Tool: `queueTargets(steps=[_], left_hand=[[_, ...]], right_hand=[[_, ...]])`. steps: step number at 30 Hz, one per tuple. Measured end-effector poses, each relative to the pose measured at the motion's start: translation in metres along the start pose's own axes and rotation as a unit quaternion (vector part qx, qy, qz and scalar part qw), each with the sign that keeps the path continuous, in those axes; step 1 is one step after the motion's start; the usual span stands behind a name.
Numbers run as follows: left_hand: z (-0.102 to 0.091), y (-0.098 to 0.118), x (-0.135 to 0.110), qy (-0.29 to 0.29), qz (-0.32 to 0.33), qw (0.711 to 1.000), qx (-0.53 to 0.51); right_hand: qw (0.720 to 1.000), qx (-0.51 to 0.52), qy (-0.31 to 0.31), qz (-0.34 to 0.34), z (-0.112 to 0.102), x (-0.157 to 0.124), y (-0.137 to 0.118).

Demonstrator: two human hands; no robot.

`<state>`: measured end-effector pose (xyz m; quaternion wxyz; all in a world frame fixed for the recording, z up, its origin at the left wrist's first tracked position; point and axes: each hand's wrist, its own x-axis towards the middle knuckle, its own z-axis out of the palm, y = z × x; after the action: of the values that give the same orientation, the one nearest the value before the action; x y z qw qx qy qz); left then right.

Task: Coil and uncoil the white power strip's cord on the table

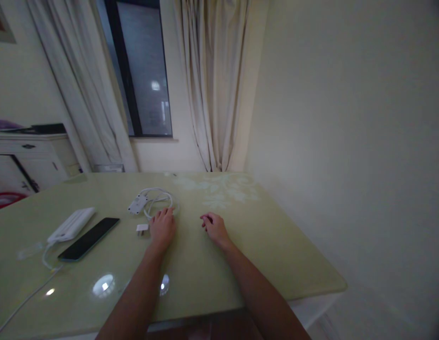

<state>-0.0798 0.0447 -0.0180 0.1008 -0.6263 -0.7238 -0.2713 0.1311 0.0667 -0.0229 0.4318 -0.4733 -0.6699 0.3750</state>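
My left hand (163, 227) rests palm down on the table, its fingers slightly apart and reaching the near edge of a coiled white cable (159, 191). The cable joins a white power strip (138, 203), lying just beyond and to the left of that hand. Beside my left wrist sits a small white charger plug (142, 227) with its prongs toward me. My right hand (214, 227) is loosely curled over the tabletop, with the fingers bent in. Nothing shows in it, and it is apart from the cable.
On the left lie a white power bank (71, 225) with a cable attached and a black-screened phone (89, 239). The pale green table (276, 264) meets the wall on the right. Curtains (219, 85) and a window stand behind it, and a white cabinet (38, 158) is far left.
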Motion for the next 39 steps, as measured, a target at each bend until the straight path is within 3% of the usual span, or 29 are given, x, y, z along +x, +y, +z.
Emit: queueTargets(steps=[4, 7, 10, 14, 19, 39], left_hand=[[0.001, 0.030, -0.008, 0.022, 0.086, 0.980, -0.177], [0.007, 0.058, -0.021, -0.034, 0.157, 0.938, -0.309], [0.010, 0.074, -0.031, -0.089, 0.158, 0.917, -0.356], [0.006, 0.073, -0.032, -0.122, 0.149, 0.909, -0.370], [0.004, 0.069, -0.029, -0.112, 0.156, 0.911, -0.365], [-0.001, 0.071, -0.030, -0.106, 0.159, 0.912, -0.362]], right_hand=[[0.997, -0.056, -0.003, -0.044, 0.004, -0.004, -0.002], [0.989, -0.113, -0.016, -0.093, 0.008, -0.008, -0.001], [0.981, -0.163, -0.027, -0.099, 0.011, -0.011, 0.001], [0.974, -0.196, -0.052, -0.102, 0.011, -0.011, 0.001], [0.966, -0.236, -0.088, -0.064, 0.008, -0.013, -0.008], [0.955, -0.274, -0.093, -0.062, 0.006, -0.016, -0.016]])
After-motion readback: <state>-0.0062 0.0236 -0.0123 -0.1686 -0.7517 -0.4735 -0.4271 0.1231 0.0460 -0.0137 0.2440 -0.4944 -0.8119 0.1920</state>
